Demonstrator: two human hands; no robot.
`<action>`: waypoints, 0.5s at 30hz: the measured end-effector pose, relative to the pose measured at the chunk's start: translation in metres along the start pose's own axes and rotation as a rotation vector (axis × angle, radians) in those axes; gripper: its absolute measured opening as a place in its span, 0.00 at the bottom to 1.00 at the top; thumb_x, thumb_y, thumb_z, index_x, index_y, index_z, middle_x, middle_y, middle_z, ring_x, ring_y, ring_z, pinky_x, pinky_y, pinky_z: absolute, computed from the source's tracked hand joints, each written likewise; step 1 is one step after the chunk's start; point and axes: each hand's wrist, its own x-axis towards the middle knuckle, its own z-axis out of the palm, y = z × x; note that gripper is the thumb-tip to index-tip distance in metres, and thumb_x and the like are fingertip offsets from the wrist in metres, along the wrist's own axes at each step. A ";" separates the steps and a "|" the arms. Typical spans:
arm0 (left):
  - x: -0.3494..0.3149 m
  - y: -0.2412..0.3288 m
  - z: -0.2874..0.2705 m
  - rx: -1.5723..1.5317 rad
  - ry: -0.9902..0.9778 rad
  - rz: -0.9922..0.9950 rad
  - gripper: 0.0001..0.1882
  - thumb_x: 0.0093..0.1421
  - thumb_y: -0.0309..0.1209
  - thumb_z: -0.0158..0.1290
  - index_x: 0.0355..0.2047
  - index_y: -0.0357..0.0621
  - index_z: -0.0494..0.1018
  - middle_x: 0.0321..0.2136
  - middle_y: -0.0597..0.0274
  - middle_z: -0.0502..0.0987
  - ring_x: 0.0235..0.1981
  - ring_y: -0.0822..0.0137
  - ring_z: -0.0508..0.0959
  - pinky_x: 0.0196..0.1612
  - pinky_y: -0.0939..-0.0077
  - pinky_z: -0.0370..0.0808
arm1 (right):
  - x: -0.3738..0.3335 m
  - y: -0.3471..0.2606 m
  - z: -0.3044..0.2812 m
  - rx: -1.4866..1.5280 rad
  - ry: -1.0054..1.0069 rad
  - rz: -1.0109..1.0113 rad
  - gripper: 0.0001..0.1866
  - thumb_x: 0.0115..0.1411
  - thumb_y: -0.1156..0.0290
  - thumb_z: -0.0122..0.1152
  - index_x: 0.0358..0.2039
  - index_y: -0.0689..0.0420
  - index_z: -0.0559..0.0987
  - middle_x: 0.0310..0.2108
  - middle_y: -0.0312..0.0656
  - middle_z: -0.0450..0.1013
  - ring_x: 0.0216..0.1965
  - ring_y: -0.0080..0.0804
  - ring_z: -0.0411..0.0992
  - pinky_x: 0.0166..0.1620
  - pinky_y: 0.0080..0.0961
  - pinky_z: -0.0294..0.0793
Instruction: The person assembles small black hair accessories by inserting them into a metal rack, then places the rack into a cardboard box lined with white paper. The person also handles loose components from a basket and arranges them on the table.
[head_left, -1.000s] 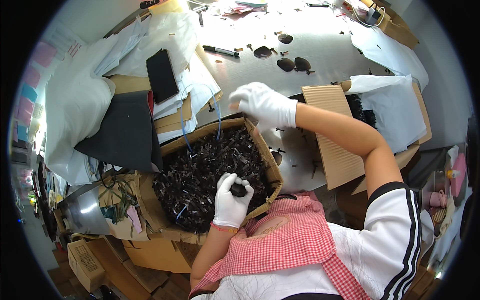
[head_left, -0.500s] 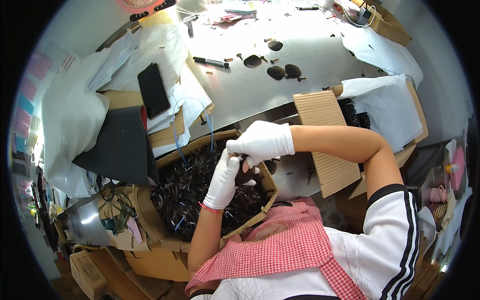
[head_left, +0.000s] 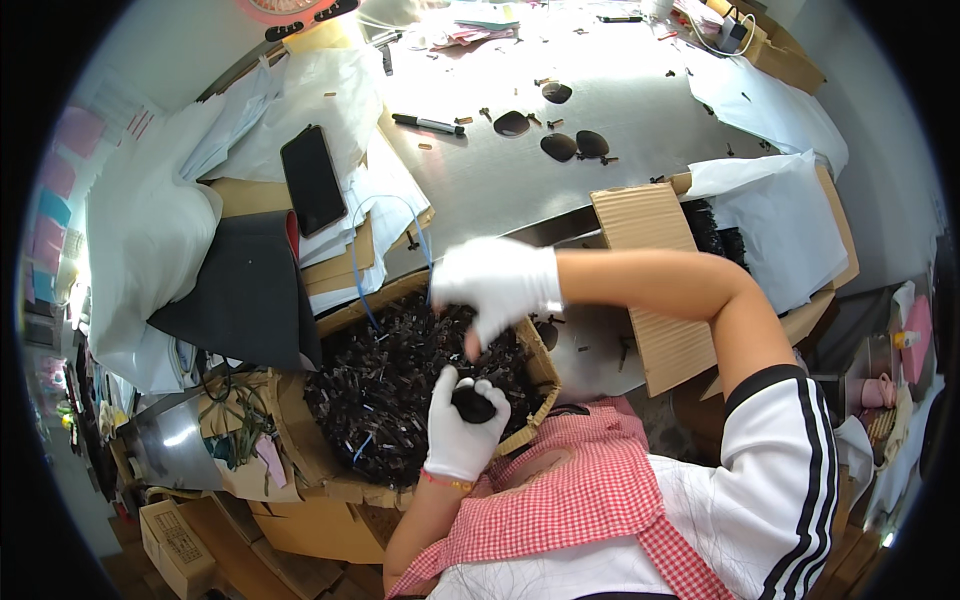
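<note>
At the box's [head_left: 543,368] near edge, left hand [head_left: 460,432] half-curls around a dark piece [head_left: 473,405] between thumb and fingers; right hand [head_left: 495,285] blurred above, grip unreadable.

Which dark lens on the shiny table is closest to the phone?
The leftmost lens on the table, right of the black marker; the others lie farther right.

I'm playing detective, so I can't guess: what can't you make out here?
In the head view:
- Whether the right hand holds anything: it is blurred.
- What the dark thing in the left hand is: that hand partly covers it.
- The bottom of the brown box: dark pieces hide it.
- The whole pink round thing: the top edge cuts it off.
</note>
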 end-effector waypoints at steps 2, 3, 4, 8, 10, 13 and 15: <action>-0.009 0.001 -0.010 0.098 -0.092 0.075 0.09 0.68 0.37 0.52 0.35 0.47 0.70 0.30 0.65 0.72 0.35 0.68 0.73 0.39 0.73 0.75 | 0.003 0.049 -0.036 -0.257 -0.063 0.318 0.25 0.45 0.51 0.72 0.38 0.56 0.81 0.37 0.46 0.77 0.41 0.47 0.74 0.46 0.42 0.74; -0.011 0.001 -0.013 0.177 -0.126 0.137 0.07 0.68 0.36 0.51 0.37 0.48 0.71 0.31 0.65 0.73 0.36 0.68 0.73 0.40 0.73 0.75 | 0.000 0.074 -0.052 -0.350 0.142 0.410 0.23 0.47 0.57 0.70 0.40 0.59 0.80 0.41 0.47 0.77 0.44 0.47 0.74 0.48 0.39 0.74; -0.013 0.003 -0.015 0.251 -0.147 0.195 0.06 0.69 0.36 0.50 0.38 0.49 0.71 0.32 0.65 0.73 0.36 0.68 0.73 0.40 0.73 0.75 | -0.007 0.096 -0.065 -0.486 0.324 0.502 0.23 0.49 0.59 0.69 0.42 0.60 0.79 0.42 0.48 0.76 0.47 0.46 0.73 0.51 0.36 0.73; -0.012 0.011 -0.009 0.457 -0.204 0.252 0.08 0.70 0.39 0.48 0.41 0.52 0.72 0.37 0.66 0.74 0.37 0.69 0.74 0.34 0.78 0.75 | -0.034 0.169 -0.100 -0.757 0.162 0.571 0.20 0.57 0.58 0.63 0.44 0.59 0.80 0.40 0.47 0.77 0.46 0.48 0.73 0.53 0.39 0.70; -0.009 0.011 -0.002 0.608 -0.216 0.364 0.09 0.71 0.40 0.47 0.42 0.52 0.71 0.38 0.67 0.75 0.37 0.71 0.75 0.33 0.81 0.74 | -0.039 0.187 -0.099 -0.868 0.011 0.555 0.17 0.60 0.59 0.60 0.44 0.57 0.80 0.39 0.46 0.77 0.43 0.47 0.74 0.53 0.40 0.69; 0.001 0.008 0.010 0.824 -0.234 0.588 0.08 0.70 0.37 0.48 0.44 0.51 0.71 0.38 0.67 0.75 0.36 0.73 0.76 0.33 0.81 0.75 | -0.035 0.190 -0.095 -1.246 -0.090 0.379 0.10 0.64 0.65 0.52 0.41 0.53 0.78 0.36 0.43 0.78 0.40 0.39 0.76 0.46 0.35 0.72; 0.012 0.009 0.022 1.016 -0.231 0.794 0.10 0.66 0.26 0.52 0.47 0.45 0.71 0.38 0.65 0.74 0.36 0.74 0.76 0.35 0.77 0.78 | -0.026 0.174 -0.095 -1.217 0.081 0.421 0.09 0.62 0.64 0.56 0.38 0.54 0.78 0.32 0.44 0.77 0.37 0.40 0.77 0.38 0.33 0.76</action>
